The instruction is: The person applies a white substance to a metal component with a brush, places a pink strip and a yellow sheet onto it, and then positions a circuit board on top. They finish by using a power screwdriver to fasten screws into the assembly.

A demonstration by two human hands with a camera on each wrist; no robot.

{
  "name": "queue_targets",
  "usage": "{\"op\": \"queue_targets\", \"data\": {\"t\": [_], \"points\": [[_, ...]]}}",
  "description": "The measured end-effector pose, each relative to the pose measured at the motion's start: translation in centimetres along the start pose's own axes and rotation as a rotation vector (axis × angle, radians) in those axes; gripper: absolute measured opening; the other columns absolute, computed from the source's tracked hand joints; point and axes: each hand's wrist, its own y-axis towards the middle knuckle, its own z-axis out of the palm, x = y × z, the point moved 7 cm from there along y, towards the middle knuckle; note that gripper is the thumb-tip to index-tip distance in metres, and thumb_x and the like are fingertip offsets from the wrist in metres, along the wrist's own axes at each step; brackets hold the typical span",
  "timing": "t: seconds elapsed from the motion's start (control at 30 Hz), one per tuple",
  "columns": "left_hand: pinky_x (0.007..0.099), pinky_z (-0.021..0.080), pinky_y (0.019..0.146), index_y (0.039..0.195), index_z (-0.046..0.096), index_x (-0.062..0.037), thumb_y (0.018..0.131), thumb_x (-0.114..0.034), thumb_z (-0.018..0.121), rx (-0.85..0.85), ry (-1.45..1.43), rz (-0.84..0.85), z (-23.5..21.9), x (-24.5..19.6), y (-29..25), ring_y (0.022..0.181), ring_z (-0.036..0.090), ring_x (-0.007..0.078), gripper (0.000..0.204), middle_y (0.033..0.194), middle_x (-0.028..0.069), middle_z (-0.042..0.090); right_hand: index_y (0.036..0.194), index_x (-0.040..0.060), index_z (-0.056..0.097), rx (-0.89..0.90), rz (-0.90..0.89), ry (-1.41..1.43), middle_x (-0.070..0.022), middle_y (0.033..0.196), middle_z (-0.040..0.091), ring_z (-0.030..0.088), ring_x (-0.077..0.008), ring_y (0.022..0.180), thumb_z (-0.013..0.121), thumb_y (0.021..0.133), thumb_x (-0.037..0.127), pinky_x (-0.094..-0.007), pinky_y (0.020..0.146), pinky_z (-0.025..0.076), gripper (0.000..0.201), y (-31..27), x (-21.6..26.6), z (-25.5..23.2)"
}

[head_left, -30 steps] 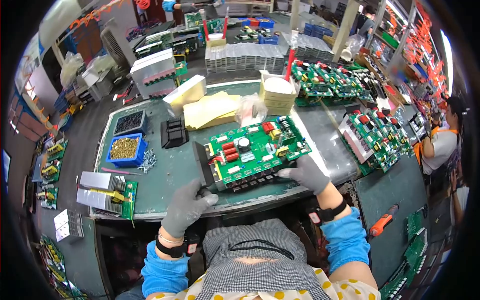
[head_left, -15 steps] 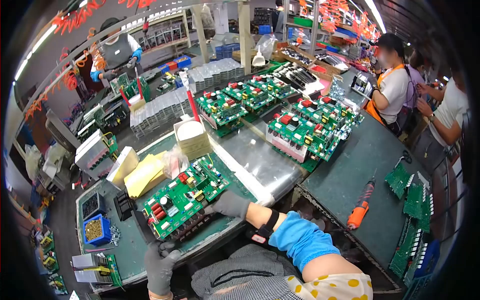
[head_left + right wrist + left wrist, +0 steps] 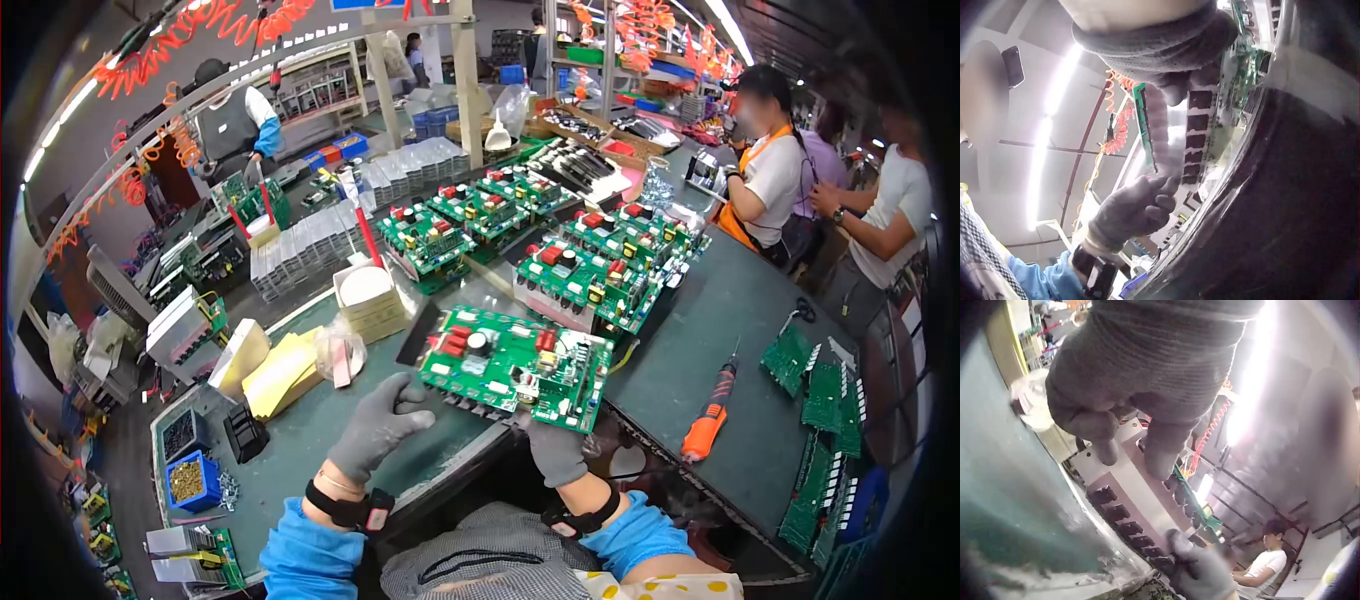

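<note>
the circuit board (image 3: 520,365) has left the green tabletop (image 3: 280,460), where it lay half a second ago beside the box (image 3: 375,318); now it is up in the air, tilted, near the table's front edge and just short of the other boards (image 3: 610,265) on the right. the right hand (image 3: 555,450) grips its near edge, and the left wrist view shows that thumb against the metal block (image 3: 1138,487) under the board. the left hand (image 3: 378,430) is loose, its fingers bent a little beside the board's left end and holding nothing that shows; whether a fingertip brushes the block i can't tell. so the work looks to have gone from lying to lifted, with the weight, i'd judge, mostly on the right hand.
</note>
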Motion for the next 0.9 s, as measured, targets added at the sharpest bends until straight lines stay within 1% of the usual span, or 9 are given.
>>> {"op": "queue_targets", "data": {"t": [0.17,0.2,0.3,0.37,0.5,0.63,0.73,0.8,0.9], "points": [[0.0260,0.048,0.092,0.146,0.036,0.0091,0.083,-0.004,0.076,0.069,-0.084,-0.136,1.3,0.1,-0.1,0.102,0.059,0.0145,0.076,0.116,0.0075,0.060,0.112,0.0091,0.071,0.028,0.240,0.290,-0.0098,0.114,0.068,0.061,-0.0305,0.110,0.067,0.089,0.022,-0.0435,0.095,0.046,0.027,0.6,-3.1,1.1],[0.0258,0.049,0.088,0.144,0.040,0.0090,0.084,-0.006,0.076,0.073,-0.101,-0.128,1.4,0.5,-0.1,0.099,0.059,0.0132,0.071,0.113,0.0073,0.062,0.111,0.0128,0.072,0.004,0.108,-0.039,-0.0089,0.114,0.068,0.061,-0.0299,0.110,0.066,0.088,0.022,-0.0443,0.096,0.046,0.025,0.5,-2.4,1.8],[0.0242,0.049,0.079,0.136,0.051,0.0074,0.087,-0.014,0.074,0.125,-0.155,-0.127,1.9,1.7,0.4,0.091,0.060,0.0098,0.058,0.109,0.0063,0.066,0.109,0.0173,0.074,0.009,0.059,-0.264,-0.0075,0.116,0.068,0.062,-0.0289,0.109,0.064,0.087,0.022,-0.0451,0.095,0.047,0.024,1.0,-1.9,3.8],[0.0219,0.047,0.073,0.131,0.057,0.0048,0.091,-0.020,0.070,0.225,-0.194,-0.151,3.0,1.7,0.8,0.085,0.058,0.0084,0.049,0.110,0.0052,0.068,0.109,0.0161,0.073,-0.043,0.086,-0.184,-0.0083,0.115,0.069,0.063,-0.0301,0.109,0.065,0.087,0.021,-0.0446,0.095,0.047,0.024,1.3,-2.5,5.0],[0.0199,0.042,0.063,0.112,0.068,-0.0011,0.098,-0.040,0.063,0.163,-0.403,-0.291,5.2,1.4,2.0,0.070,0.050,0.0072,0.042,0.098,0.0023,0.069,0.107,0.0083,0.072,-0.112,0.571,0.677,-0.0141,0.113,0.070,0.061,-0.0333,0.113,0.070,0.085,0.020,-0.0445,0.096,0.047,0.025,2.7,-3.0,1.7],[0.0212,0.044,0.059,0.108,0.063,-0.0061,0.098,-0.050,0.059,0.217,-0.370,-0.431,6.8,4.4,5.0,0.065,0.051,0.0087,0.045,0.101,0.0063,0.072,0.118,0.0042,0.065,0.315,0.670,0.685,-0.0207,0.110,0.067,0.064,-0.0303,0.106,0.073,0.086,0.023,-0.0399,0.087,0.054,0.038,-0.2,-3.8,1.1],[0.0229,0.044,0.054,0.108,0.063,-0.0064,0.098,-0.054,0.057,0.204,-0.380,-0.462,6.3,6.0,7.1,0.061,0.051,0.0091,0.049,0.099,0.0083,0.072,0.123,0.0032,0.062,0.417,0.204,0.756,-0.0186,0.113,0.065,0.064,-0.0284,0.108,0.072,0.087,0.024,-0.0386,0.087,0.055,0.043,-1.2,-1.6,-5.5],[0.0237,0.043,0.051,0.107,0.062,-0.0060,0.097,-0.056,0.057,0.211,-0.341,-0.480,5.5,6.1,7.9,0.061,0.052,0.0093,0.051,0.098,0.0092,0.072,0.123,0.0037,0.062,0.719,0.098,0.721,-0.0183,0.117,0.062,0.064,-0.0322,0.107,0.072,0.088,0.027,-0.0398,0.090,0.054,0.043,-0.3,-0.9,-10.8],[0.0235,0.042,0.049,0.108,0.062,-0.0054,0.098,-0.056,0.056,0.216,-0.324,-0.509,5.7,5.8,8.6,0.060,0.052,0.0093,0.052,0.095,0.0092,0.071,0.118,0.0044,0.063,0.564,-0.241,0.337,-0.0178,0.112,0.063,0.064,-0.0361,0.101,0.071,0.087,0.029,-0.0427,0.089,0.053,0.041,5.5,-1.4,-19.9]]}}
